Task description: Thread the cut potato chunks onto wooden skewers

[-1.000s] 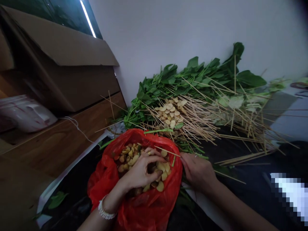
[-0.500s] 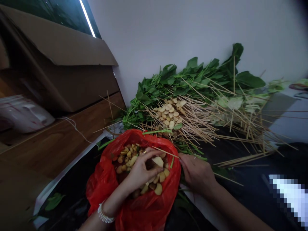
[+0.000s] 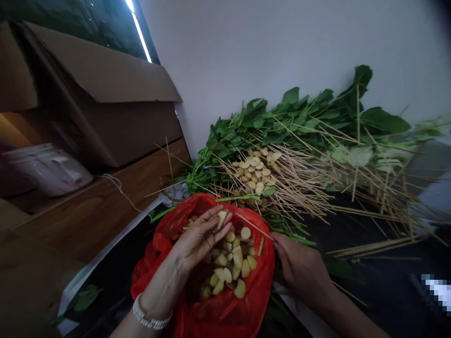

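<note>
Over the open red plastic bag [image 3: 259,291], my left hand [image 3: 197,241] is turned palm up, with a pale potato slice [image 3: 221,219] held among its fingers. Cut potato pieces [image 3: 240,288] fill the bag below it. My right hand [image 3: 303,265], at the bag's right rim, pinches the end of a thin wooden skewer [image 3: 253,226]. The skewer's bare tip points up and left toward the left hand, apart from the slice. A short green stem [image 3: 260,246] lies inside the bag near the skewer.
Behind the bag lie skewered potato slices [image 3: 257,171] with many sticks fanning right, leafy greens [image 3: 260,117] along the wall, and pale leaf skewers [image 3: 359,157]. A cardboard box [image 3: 116,122] and a whitish plastic container [image 3: 49,169] stand left on wood.
My left hand has rolled palm up and its fingers have straightened, moving slightly away from the skewer. My right hand keeps its pinch on the skewer. The whole view has shifted a little.
</note>
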`<state>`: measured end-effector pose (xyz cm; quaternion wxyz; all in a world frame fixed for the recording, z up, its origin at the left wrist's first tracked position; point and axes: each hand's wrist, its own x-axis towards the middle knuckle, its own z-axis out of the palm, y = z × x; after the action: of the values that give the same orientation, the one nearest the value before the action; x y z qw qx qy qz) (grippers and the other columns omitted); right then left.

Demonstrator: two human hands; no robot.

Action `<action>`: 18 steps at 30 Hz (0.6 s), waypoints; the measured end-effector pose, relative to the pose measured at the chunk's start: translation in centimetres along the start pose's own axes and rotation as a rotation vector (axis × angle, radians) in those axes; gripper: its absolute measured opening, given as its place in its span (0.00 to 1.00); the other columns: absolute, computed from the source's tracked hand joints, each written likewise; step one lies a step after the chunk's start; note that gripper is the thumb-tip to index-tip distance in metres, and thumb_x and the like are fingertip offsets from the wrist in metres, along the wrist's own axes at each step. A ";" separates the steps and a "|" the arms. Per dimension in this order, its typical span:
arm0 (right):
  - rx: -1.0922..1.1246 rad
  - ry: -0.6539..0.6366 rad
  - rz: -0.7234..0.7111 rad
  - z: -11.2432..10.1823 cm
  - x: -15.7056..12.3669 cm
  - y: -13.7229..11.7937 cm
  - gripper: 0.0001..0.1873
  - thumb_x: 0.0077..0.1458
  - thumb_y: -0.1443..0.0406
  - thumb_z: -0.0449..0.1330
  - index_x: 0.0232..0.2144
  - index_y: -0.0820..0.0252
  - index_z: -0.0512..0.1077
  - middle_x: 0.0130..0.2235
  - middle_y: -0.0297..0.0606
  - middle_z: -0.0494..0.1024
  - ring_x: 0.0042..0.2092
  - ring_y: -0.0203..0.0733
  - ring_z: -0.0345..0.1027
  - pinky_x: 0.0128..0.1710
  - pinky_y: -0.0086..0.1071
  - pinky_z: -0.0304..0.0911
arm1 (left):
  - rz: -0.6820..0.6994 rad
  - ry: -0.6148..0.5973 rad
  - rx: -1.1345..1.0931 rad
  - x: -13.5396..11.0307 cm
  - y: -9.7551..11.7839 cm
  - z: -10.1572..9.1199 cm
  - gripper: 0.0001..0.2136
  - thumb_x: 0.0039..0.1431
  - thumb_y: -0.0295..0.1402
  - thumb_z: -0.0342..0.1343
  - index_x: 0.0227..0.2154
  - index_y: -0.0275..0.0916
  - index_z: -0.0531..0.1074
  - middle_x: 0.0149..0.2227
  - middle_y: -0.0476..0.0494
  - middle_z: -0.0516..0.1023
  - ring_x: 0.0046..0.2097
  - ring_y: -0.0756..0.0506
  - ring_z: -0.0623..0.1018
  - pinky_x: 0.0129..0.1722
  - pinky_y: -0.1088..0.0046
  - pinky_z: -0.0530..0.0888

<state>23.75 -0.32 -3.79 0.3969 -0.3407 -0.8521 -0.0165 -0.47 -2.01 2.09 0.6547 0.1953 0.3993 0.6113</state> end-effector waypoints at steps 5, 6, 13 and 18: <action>-0.042 0.034 -0.055 -0.2 0.0 0.1 0.15 0.65 0.68 0.45 0.43 0.64 0.71 0.36 0.43 0.81 0.33 0.40 0.77 0.35 0.30 0.68 | 0.059 -0.077 0.044 1.1 -0.8 0.5 0.13 0.55 0.20 0.58 0.43 0.36 0.74 0.39 0.43 0.81 0.38 0.50 0.81 0.36 0.79 0.77; -0.061 0.041 -0.065 -0.2 0.0 0.1 0.16 0.65 0.69 0.45 0.43 0.64 0.72 0.36 0.44 0.81 0.33 0.41 0.77 0.35 0.31 0.68 | 0.095 -0.077 0.067 1.4 -1.3 0.4 0.13 0.54 0.21 0.60 0.42 0.35 0.75 0.39 0.43 0.81 0.38 0.50 0.81 0.37 0.79 0.77; -0.092 0.020 -0.085 -0.2 0.0 0.3 0.16 0.63 0.71 0.46 0.43 0.67 0.73 0.34 0.45 0.81 0.32 0.42 0.76 0.35 0.32 0.69 | 0.311 -0.043 0.470 1.4 -1.7 -1.2 0.10 0.52 0.32 0.63 0.38 0.37 0.75 0.35 0.45 0.81 0.36 0.48 0.80 0.38 0.73 0.76; -0.103 0.001 -0.062 0.0 -0.2 0.6 0.17 0.61 0.72 0.46 0.43 0.66 0.73 0.34 0.44 0.81 0.32 0.41 0.76 0.36 0.32 0.69 | 0.497 -0.224 1.064 0.2 -0.2 -1.1 0.08 0.54 0.24 0.54 0.32 0.38 0.78 0.40 0.42 0.79 0.42 0.44 0.77 0.44 0.66 0.72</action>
<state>24.20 0.05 -4.05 0.3785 -0.3342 -0.8601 -0.0726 -1.15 -2.08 1.20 0.3426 0.6473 0.5215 0.4378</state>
